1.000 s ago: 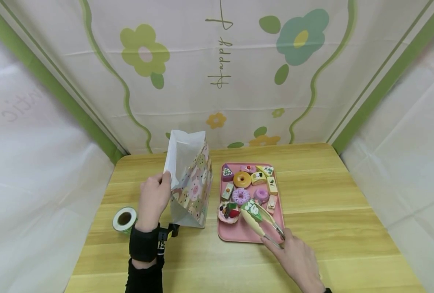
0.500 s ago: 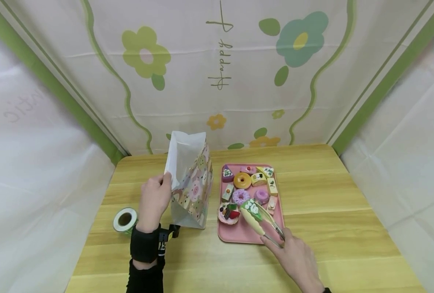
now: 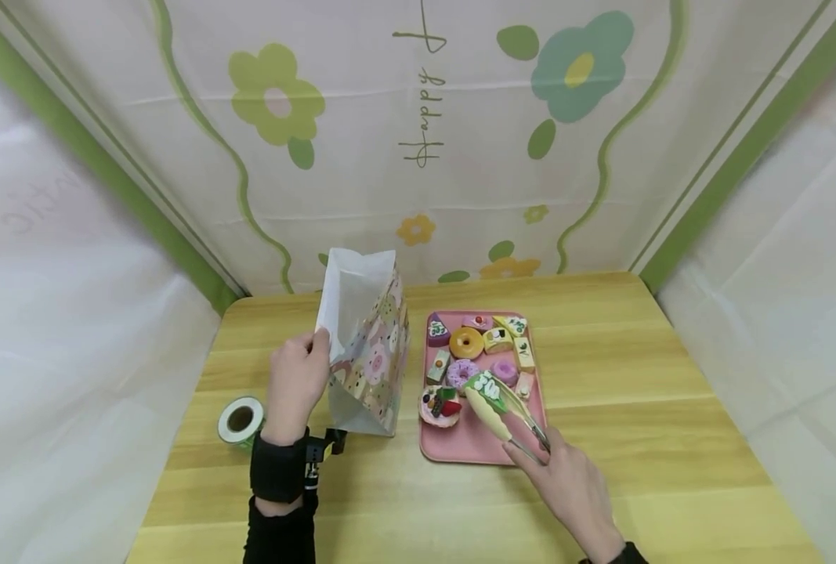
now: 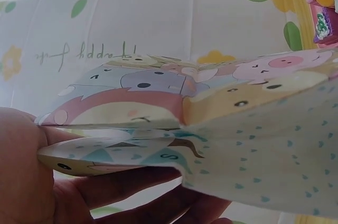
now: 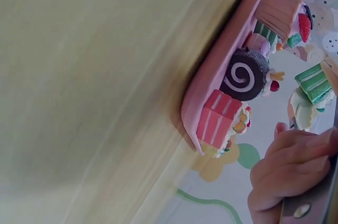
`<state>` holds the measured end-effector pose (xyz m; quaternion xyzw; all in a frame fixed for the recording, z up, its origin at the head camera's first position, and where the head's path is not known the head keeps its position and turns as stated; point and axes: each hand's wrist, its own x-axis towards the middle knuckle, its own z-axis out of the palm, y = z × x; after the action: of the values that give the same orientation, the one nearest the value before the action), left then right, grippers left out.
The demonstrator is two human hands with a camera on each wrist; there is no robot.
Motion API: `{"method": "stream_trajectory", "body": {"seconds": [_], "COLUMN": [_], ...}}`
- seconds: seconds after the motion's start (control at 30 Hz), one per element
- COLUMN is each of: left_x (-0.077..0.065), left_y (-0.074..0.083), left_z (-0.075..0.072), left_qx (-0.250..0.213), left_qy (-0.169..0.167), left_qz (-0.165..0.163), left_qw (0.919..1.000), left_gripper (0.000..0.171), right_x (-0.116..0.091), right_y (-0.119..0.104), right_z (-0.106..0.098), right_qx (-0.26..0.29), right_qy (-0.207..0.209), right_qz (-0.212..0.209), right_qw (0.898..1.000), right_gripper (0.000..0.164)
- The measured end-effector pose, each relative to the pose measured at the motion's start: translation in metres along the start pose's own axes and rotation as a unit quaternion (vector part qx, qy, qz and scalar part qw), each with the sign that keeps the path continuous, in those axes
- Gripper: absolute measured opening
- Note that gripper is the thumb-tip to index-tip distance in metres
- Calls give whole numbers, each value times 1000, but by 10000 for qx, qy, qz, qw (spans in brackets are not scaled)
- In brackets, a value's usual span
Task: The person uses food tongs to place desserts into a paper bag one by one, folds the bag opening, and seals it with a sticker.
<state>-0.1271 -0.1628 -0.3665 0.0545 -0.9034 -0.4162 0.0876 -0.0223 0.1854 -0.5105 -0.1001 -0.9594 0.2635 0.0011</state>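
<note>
My left hand [image 3: 298,384] grips the near-left rim of a white-lined paper bag [image 3: 375,360] printed with cartoon animals. The bag stands with its mouth open; in the left wrist view, fingers and thumb lie on either side of its folded edge [image 4: 121,150]. My right hand [image 3: 569,486] holds metal tongs [image 3: 488,415] with cream tips. Between those tips sits a green layered cake slice [image 3: 491,393] with white topping, also plain in the right wrist view [image 5: 316,84]. It overlaps the pink tray [image 3: 460,450] and hangs above it in the right wrist view.
On the tray are a berry-topped cupcake [image 3: 439,407], an orange donut [image 3: 466,343], a purple sprinkled donut [image 3: 461,373], a dark swirl roll [image 5: 246,76] and several small cakes. A roll of green-edged tape or labels [image 3: 240,420] sits left of my left wrist.
The tongs with the green cake slice have risen slightly and shifted a little away from me, now overlapping the purple donut's edge. My left hand keeps its hold on the bag.
</note>
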Motion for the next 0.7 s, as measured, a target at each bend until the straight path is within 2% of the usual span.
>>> {"method": "stream_trajectory", "body": {"seconds": [0.2,0.47,0.7], "left_x": [1,-2,-1], "left_y": [0,1,-1], "left_z": [0,1,1], "left_qx": [84,68,176], "left_qy": [85,183,218], "left_qz": [76,111,169], "left_qw": [9999,9997,9995], "left_gripper": [50,50,52], "right_x": [7,17,27], "right_y": [-3,-9,-19], "right_z": [-4,-12,-23], "right_qx": [56,145,-18], "right_qy": [14,208,296], "right_qz": [49,-134,-253], "right_qw": [10000,9996,9992], "right_gripper": [71,68,71]}}
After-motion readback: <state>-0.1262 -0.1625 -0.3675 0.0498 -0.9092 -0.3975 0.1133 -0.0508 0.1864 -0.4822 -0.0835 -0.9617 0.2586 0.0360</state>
